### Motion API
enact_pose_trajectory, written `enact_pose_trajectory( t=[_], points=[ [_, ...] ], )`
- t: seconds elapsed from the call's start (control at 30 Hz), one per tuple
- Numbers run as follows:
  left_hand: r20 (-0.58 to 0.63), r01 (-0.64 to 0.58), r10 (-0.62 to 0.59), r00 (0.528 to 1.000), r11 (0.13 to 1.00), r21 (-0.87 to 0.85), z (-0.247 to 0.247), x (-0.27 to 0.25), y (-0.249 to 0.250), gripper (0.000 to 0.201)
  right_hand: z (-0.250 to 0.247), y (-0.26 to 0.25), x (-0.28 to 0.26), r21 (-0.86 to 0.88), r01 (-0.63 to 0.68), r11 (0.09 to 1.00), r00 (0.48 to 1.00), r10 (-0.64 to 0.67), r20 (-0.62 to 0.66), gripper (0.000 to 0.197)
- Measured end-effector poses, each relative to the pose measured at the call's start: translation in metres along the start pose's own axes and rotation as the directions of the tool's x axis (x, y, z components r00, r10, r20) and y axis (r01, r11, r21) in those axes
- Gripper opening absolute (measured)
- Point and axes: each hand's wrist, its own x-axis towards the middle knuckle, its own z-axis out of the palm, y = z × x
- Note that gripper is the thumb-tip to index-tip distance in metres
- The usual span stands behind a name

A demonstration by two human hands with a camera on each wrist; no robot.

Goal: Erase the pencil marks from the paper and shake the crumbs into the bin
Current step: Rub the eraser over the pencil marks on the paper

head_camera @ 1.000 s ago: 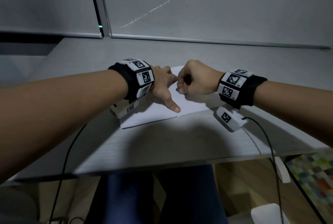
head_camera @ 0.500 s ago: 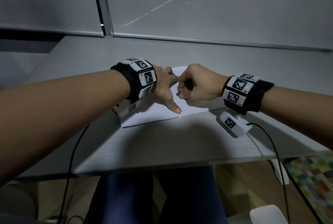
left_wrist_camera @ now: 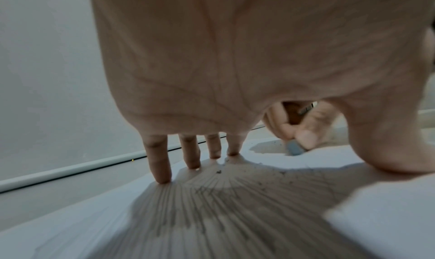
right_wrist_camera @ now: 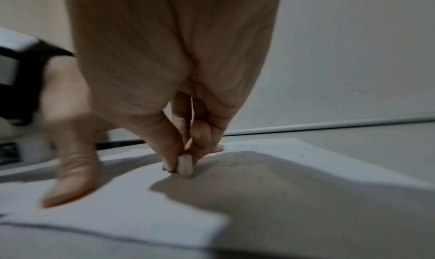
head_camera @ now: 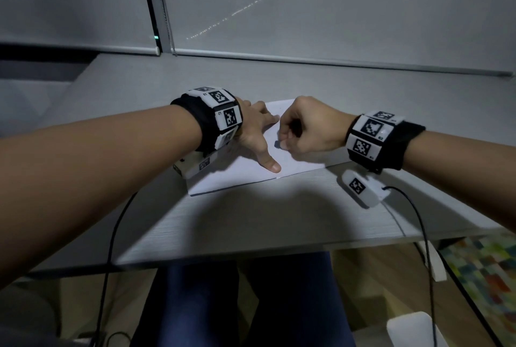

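Observation:
A white sheet of paper [head_camera: 240, 176] lies on the grey desk. My left hand [head_camera: 257, 134] rests flat on it, fingers spread and straight, thumb stretched toward me. The left wrist view shows grey pencil lines [left_wrist_camera: 212, 203] and dark crumbs [left_wrist_camera: 219, 172] on the paper under that palm. My right hand [head_camera: 304, 130] pinches a small eraser [head_camera: 277, 145] between thumb and fingers and presses its tip on the paper just right of the left thumb. In the right wrist view the eraser [right_wrist_camera: 185, 165] looks pale and stubby, touching the paper [right_wrist_camera: 132, 194].
The grey desk [head_camera: 279, 221] runs to a window blind [head_camera: 307, 11] at the back. Black cables [head_camera: 111, 235] hang off the desk's near edge. A white bin's rim [head_camera: 413, 328] shows on the floor at lower right, beside a colourful rug [head_camera: 485, 277].
My right hand has slid slightly right and toward me with the eraser, rubbing the paper. The left hand stays pressed on the sheet.

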Motion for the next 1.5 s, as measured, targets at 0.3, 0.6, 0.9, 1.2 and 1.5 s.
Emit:
enact_pose_trajectory(
  t=[0.3, 0.6, 0.9, 1.2, 1.5],
  points=[
    [0.042, -0.065, 0.065, 0.997, 0.998, -0.005, 0.000, -0.016, -0.012, 0.134, -0.007, 0.011, 0.010, -0.060, -0.114, 0.992, 0.992, 0.111, -0.057, 0.009],
    [-0.420, -0.084, 0.034, 0.907, 0.991, -0.100, -0.004, -0.031, -0.041, 0.041, -0.016, -0.003, 0.002, -0.063, -0.296, 0.953, 0.948, 0.301, 0.103, 0.013],
    [-0.157, -0.014, -0.007, 0.988, 0.991, -0.130, 0.007, -0.024, -0.046, 0.101, -0.032, -0.007, 0.040, -0.096, -0.196, 0.976, 0.980, 0.192, -0.048, 0.009],
    [-0.125, -0.120, 0.091, 0.988, 0.961, -0.249, 0.019, -0.010, -0.061, 0.122, -0.019, -0.015, 0.034, -0.033, -0.009, 0.999, 1.000, 0.010, 0.011, 0.005],
    [-0.044, -0.086, 0.079, 0.996, 0.981, -0.173, 0.006, -0.014, -0.059, 0.102, -0.024, -0.010, 0.026, -0.222, -0.144, 0.964, 0.983, 0.165, 0.077, 0.014]
  ],
)
